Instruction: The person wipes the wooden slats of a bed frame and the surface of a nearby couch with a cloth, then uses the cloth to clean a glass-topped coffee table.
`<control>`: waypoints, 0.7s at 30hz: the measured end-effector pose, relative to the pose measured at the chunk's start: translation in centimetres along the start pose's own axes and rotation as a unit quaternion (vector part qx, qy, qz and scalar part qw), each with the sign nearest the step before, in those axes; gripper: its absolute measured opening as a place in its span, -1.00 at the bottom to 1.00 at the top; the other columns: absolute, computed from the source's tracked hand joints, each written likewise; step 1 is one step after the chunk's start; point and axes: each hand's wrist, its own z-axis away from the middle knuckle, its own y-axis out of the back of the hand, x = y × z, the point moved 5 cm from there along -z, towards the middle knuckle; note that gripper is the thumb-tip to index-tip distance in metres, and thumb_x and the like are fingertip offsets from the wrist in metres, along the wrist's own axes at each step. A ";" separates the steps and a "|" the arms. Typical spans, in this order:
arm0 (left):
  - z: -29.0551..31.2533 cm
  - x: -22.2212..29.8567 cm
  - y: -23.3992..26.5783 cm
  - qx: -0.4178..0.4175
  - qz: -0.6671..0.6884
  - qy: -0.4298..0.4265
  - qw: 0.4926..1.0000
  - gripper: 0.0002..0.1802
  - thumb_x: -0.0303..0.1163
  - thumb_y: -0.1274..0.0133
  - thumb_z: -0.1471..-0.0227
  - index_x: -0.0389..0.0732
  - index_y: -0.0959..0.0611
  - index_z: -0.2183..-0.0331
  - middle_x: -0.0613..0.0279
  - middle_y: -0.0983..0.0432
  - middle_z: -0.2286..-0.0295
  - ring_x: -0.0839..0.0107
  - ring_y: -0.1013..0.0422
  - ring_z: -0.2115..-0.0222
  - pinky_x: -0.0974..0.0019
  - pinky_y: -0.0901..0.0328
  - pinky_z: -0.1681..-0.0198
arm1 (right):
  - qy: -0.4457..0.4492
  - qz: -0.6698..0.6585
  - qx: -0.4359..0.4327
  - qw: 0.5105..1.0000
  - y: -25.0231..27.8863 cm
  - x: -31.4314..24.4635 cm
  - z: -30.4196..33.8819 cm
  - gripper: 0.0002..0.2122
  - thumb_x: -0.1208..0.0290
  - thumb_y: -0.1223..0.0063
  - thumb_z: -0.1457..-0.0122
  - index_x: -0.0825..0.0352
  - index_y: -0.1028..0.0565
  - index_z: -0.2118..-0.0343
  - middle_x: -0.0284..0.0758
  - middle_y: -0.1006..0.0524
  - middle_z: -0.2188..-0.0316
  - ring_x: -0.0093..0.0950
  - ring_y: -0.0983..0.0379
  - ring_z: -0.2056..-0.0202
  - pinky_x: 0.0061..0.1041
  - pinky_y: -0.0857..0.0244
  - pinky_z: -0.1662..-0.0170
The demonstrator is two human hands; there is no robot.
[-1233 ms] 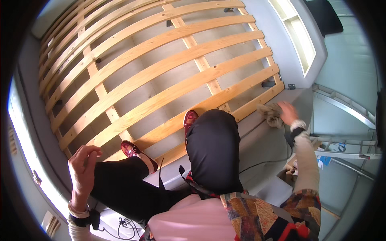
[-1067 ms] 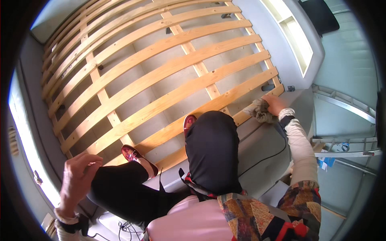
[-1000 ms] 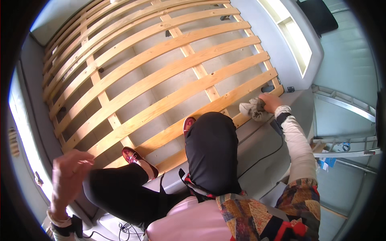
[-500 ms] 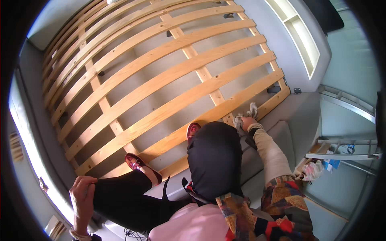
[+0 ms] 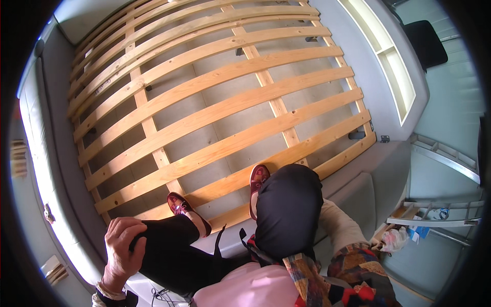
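A slatted wooden bed base sits within a grey frame; red lace-up shoes apparently rest on its near slats.

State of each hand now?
Left hand: open, nothing visibly held, resting on the black-trousered left knee.
Right hand: hidden behind the black-trousered right knee; can't tell.

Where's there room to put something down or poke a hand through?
A hand could probably poke between the wooden slats. For setting something down, the grey frame looks bare just below the hinge, beside the nearest slat's end. It's crowded at the near edge, with red shoes, black-trousered legs and the left hand.
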 end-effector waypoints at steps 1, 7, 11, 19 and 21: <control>0.0 -0.1 0.1 0.003 0.000 0.001 1.000 -0.75 -0.53 -0.20 0.19 -0.29 -0.66 0.33 0.03 -0.59 0.31 0.02 -0.51 0.29 0.07 -0.40 0.17 | -0.002 -0.016 0.002 1.000 1.0 -1.1 0.4 -0.48 0.21 -0.33 0.09 0.32 -0.55 0.03 -0.15 -0.63 0.20 -0.18 -0.57 0.20 -0.19 -0.45 0.11; -0.3 -0.2 0.2 0.009 0.013 -0.005 1.000 -0.76 -0.56 -0.18 0.19 -0.29 -0.67 0.33 0.04 -0.59 0.33 0.03 -0.52 0.29 0.08 -0.40 0.17 | -0.086 -0.203 0.221 0.950 16.4 0.8 3.4 -0.51 0.28 -0.31 0.12 0.40 -0.54 0.09 -0.30 -0.61 0.32 -0.44 -0.52 0.34 -0.34 -0.44 0.30; 0.1 -0.5 0.2 0.014 0.008 0.003 1.000 -0.77 -0.59 -0.18 0.20 -0.29 -0.67 0.35 0.05 -0.60 0.34 0.05 -0.53 0.30 0.09 -0.41 0.19 | -0.085 -0.138 0.426 0.890 23.6 -2.0 1.8 -0.51 0.36 -0.23 0.12 0.38 -0.50 0.05 -0.32 -0.59 0.39 -0.46 -0.53 0.41 -0.47 -0.33 0.48; 0.4 -1.0 0.5 0.018 0.011 0.002 1.000 -0.79 -0.61 -0.17 0.18 -0.30 -0.67 0.36 0.06 -0.61 0.34 0.08 -0.55 0.32 0.13 -0.41 0.21 | -0.005 -0.186 0.530 0.828 24.5 -0.8 -9.9 -0.53 0.28 -0.28 0.11 0.43 -0.50 0.13 0.00 -0.62 0.25 -0.04 -0.59 0.23 -0.13 -0.50 0.15; 0.0 -1.1 0.3 0.020 0.019 0.000 1.000 -0.80 -0.61 -0.17 0.17 -0.30 -0.67 0.36 0.06 -0.62 0.34 0.08 -0.55 0.32 0.14 -0.41 0.20 | -0.002 -0.020 0.580 0.814 24.0 -1.4 -11.8 -0.54 0.25 -0.26 0.09 0.43 -0.50 0.15 0.07 -0.60 0.21 0.04 -0.56 0.16 -0.08 -0.44 0.04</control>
